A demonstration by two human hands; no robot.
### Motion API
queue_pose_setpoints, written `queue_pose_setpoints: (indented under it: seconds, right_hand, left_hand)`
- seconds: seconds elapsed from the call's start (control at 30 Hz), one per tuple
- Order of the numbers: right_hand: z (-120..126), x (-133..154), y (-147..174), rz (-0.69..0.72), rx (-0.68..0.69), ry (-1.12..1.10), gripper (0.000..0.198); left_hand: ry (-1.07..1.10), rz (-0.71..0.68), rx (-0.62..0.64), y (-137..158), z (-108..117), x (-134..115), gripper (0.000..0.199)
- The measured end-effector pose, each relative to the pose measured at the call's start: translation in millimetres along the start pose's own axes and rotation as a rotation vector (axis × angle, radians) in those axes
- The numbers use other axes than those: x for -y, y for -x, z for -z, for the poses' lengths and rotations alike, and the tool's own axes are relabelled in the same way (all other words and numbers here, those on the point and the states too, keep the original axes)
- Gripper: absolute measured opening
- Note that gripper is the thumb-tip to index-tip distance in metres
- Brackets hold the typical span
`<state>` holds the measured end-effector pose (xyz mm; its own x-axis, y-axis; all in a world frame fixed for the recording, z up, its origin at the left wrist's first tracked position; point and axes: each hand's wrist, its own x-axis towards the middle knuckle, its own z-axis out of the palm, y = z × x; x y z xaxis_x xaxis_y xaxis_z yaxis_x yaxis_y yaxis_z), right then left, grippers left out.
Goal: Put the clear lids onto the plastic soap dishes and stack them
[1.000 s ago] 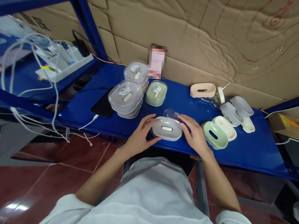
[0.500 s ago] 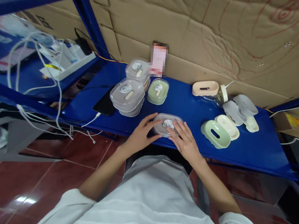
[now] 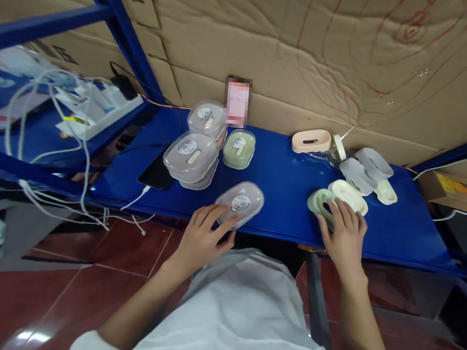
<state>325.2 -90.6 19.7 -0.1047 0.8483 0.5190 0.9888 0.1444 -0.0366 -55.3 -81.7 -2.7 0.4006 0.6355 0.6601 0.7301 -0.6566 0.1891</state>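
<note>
My left hand (image 3: 208,229) grips the near left end of an oval grey soap box (image 3: 250,200) with a clear lid and a round sticker. The box lies at a slant by the table's front edge. Over to the right, my right hand (image 3: 345,235) has its thumb and fingers around a pale green soap dish tray (image 3: 316,202) with a slot, and covers part of it. Directly behind that tray sits a cream tray (image 3: 358,202). Stacked lidded grey boxes (image 3: 194,156) and a green lidded box (image 3: 239,148) stand at the back left.
A phone (image 3: 238,102) leans on the cardboard wall (image 3: 275,54). A dark phone (image 3: 155,174) lies left of the stacks. At the back right are a peach tray (image 3: 300,142), a jar with a cream lid (image 3: 339,147) and grey trays (image 3: 355,174). White cables (image 3: 82,168) hang at left.
My right hand has left the grey soap box and moved right to the green tray. The box has turned and shifted left and nearer, with my left hand on it. The view has shifted slightly.
</note>
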Motion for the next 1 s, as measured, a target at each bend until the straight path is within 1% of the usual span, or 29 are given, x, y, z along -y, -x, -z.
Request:
queue_pose_setpoints:
  seconds: [0.07, 0.1, 0.17, 0.23, 0.3, 0.37, 0.43, 0.47, 0.53, 0.6, 0.63, 0.67, 0.73, 0.8, 0.9, 0.97, 1.0]
  right_hand:
    - [-2.0, -11.8, 10.4, -0.005, 0.049, 0.004, 0.048]
    - [-4.0, -12.4, 14.0, 0.014, 0.075, -0.017, 0.046]
    - [-8.4, -4.0, 16.8, 0.064, 0.117, -0.075, 0.044]
    - [-12.3, 12.2, 13.1, 0.119, 0.150, -0.143, 0.044]
    - [-14.6, 26.8, 4.3, 0.190, 0.198, -0.245, 0.047]
    - [-15.6, 30.5, -6.7, 0.238, 0.231, -0.367, 0.052]
    - [-16.4, 18.7, -15.9, 0.188, 0.193, -0.425, 0.053]
    - [-17.4, 7.6, -18.7, 0.119, 0.147, -0.399, 0.053]
    - [-20.8, -20.6, -19.6, -0.068, 0.043, -0.239, 0.053]
    - [-25.9, -48.8, -14.9, -0.218, 0.009, -0.048, 0.052]
    - [-28.5, -60.2, -11.2, -0.258, 0.018, 0.012, 0.051]
    - [-30.8, -68.8, -7.2, -0.270, 0.036, 0.034, 0.048]
    - [-33.8, -76.0, 0.4, -0.223, 0.068, -0.023, 0.041]
    - [-33.9, -70.1, 5.8, -0.138, 0.079, -0.142, 0.038]
    - [-29.9, -43.7, 8.4, 0.004, 0.136, -0.311, 0.035]
    - [-26.0, -23.6, 6.4, 0.063, 0.184, -0.420, 0.040]
    - [-24.3, -15.6, 4.4, 0.068, 0.191, -0.470, 0.045]
  left_hand:
    - [-0.047, -0.018, -0.018, 0.8, -1.4, -1.8, 0.047]
    - [-0.072, -0.004, -0.029, -0.6, -4.2, -1.7, 0.048]
    - [-0.131, 0.046, -0.042, -6.8, -12.8, -0.2, 0.048]
    - [-0.175, 0.090, -0.044, -16.1, -22.4, 1.6, 0.049]
    - [-0.192, 0.117, -0.047, -25.9, -29.8, 1.2, 0.049]
    - [-0.216, 0.152, -0.055, -33.6, -33.9, -3.9, 0.049]
    - [-0.230, 0.164, -0.063, -38.3, -35.6, -13.5, 0.050]
    - [-0.209, 0.137, -0.049, -39.9, -36.3, -19.2, 0.050]
    - [-0.104, 0.024, 0.040, -43.1, -39.0, -30.1, 0.052]
    - [0.010, -0.091, 0.171, -47.2, -44.2, -37.9, 0.052]
    - [0.043, -0.123, 0.222, -49.5, -47.4, -40.0, 0.050]
    - [0.061, -0.142, 0.257, -51.5, -50.6, -41.1, 0.048]
    - [0.084, -0.158, 0.280, -53.8, -55.5, -40.6, 0.042]
    - [0.112, -0.165, 0.258, -52.2, -57.4, -38.1, 0.035]
    - [0.163, -0.144, 0.158, -44.1, -55.0, -33.8, 0.026]
    - [0.183, -0.103, 0.085, -38.4, -52.3, -31.7, 0.025]
    - [0.181, -0.082, 0.059, -36.4, -51.1, -30.9, 0.025]
